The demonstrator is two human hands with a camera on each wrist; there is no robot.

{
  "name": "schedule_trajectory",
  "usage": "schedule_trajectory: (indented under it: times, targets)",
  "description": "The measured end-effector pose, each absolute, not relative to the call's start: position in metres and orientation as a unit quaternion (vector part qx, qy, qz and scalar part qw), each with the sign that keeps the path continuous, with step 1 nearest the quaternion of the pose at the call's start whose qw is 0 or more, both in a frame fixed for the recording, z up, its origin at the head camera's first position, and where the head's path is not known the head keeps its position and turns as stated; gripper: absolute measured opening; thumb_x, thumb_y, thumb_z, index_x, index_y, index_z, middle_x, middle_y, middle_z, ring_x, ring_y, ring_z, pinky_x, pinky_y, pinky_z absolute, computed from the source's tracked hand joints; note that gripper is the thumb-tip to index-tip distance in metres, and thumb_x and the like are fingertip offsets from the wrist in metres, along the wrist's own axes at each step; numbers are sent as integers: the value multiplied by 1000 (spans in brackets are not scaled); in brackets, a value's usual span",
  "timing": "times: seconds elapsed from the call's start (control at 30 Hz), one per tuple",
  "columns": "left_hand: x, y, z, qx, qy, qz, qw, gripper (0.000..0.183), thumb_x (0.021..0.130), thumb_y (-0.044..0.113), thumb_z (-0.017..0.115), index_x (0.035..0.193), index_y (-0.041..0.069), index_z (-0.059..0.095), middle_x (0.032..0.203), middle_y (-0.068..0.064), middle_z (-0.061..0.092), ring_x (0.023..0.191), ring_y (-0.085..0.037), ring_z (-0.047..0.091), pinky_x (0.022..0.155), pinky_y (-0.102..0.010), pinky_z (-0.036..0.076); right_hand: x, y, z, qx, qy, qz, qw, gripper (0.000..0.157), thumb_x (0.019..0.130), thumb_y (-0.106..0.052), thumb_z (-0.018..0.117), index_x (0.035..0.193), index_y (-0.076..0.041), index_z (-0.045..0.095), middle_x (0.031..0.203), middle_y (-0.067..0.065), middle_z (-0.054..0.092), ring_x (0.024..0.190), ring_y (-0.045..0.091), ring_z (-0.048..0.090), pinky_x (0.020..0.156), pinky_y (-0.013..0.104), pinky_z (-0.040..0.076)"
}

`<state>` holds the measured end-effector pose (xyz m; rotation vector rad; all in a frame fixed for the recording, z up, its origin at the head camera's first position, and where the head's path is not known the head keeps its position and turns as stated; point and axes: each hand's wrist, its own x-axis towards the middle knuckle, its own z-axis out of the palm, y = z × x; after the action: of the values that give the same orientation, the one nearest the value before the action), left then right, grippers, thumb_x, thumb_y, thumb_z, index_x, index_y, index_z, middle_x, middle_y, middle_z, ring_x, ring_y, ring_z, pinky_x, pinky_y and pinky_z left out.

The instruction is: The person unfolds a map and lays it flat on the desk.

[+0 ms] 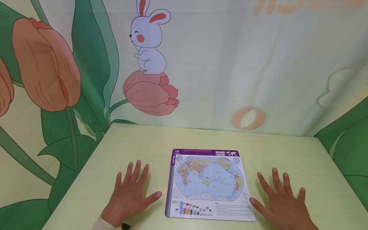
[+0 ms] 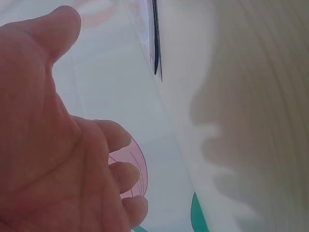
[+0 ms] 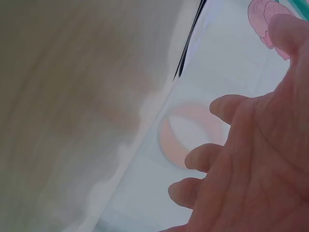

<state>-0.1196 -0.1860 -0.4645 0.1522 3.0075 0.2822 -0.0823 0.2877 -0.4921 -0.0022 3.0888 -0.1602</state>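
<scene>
A thin flat world map board (image 1: 210, 182) with a purple top border and rounded corners lies on the table between the two hands. Left of it, my left hand (image 1: 130, 195) has its fingers spread, the thumb pointing toward the board's left edge. My right hand (image 1: 284, 204) is spread on the other side, its thumb tip close to the board's lower right edge. Both hands hold nothing. In the left wrist view the palm of the left hand (image 2: 58, 135) faces the table, as does the right hand (image 3: 256, 150) in the right wrist view. Each hand casts a shadow on the tabletop.
The pale wood-grained table (image 1: 143, 137) ends at a back edge against a hanging cloth (image 1: 201, 70) printed with tulips and a white rabbit (image 1: 150, 44). Green printed leaves show past the left and right table edges. A beige sleeve (image 1: 104, 224) covers the left wrist.
</scene>
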Motion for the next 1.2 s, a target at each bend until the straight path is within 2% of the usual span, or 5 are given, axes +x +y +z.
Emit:
schedule_trajectory:
  times: [0.33, 0.53, 0.67, 0.8, 1.2]
  targets:
    - [-119, -180, -472, 58, 983, 157, 78, 110, 85, 75, 72, 167, 14, 32, 178, -14, 17, 163, -48, 11, 125, -71, 22, -78, 284, -488, -40, 989, -136, 37, 95, 95, -79, 55, 162, -13, 42, 169, 23, 32, 150, 52, 35, 103, 74, 45]
    - [-116, -167, -475, 49, 968, 229, 93, 102, 81, 58, 87, 161, 13, 44, 168, -11, 40, 152, -39, 42, 117, -58, 45, -81, 277, -484, -32, 977, -199, 76, 87, 90, -64, 75, 156, -12, 52, 162, 21, 47, 143, 51, 47, 110, 71, 43]
    - [-114, -160, -478, 97, 950, 281, 92, 86, 79, 40, 94, 150, 7, 58, 150, -9, 57, 125, -28, 64, 107, -47, 55, -83, 272, -483, -20, 966, -237, 105, 86, 85, -55, 84, 153, -11, 56, 159, 19, 52, 141, 46, 53, 110, 67, 45]
    - [-112, -154, -482, 124, 928, 330, 121, 78, 78, 31, 95, 144, 5, 63, 139, -5, 60, 106, -18, 66, 94, -38, 61, -81, 267, -483, -11, 959, -258, 119, 84, 82, -47, 89, 151, -9, 57, 156, 16, 56, 139, 42, 57, 111, 64, 46]
    - [-109, -144, -488, 110, 891, 402, 179, 81, 74, 18, 98, 143, -5, 61, 136, -10, 59, 103, -20, 68, 90, -33, 62, -72, 260, -488, 12, 939, -313, 140, 75, 76, -31, 95, 141, -6, 66, 156, 10, 58, 129, 27, 67, 97, 37, 60]
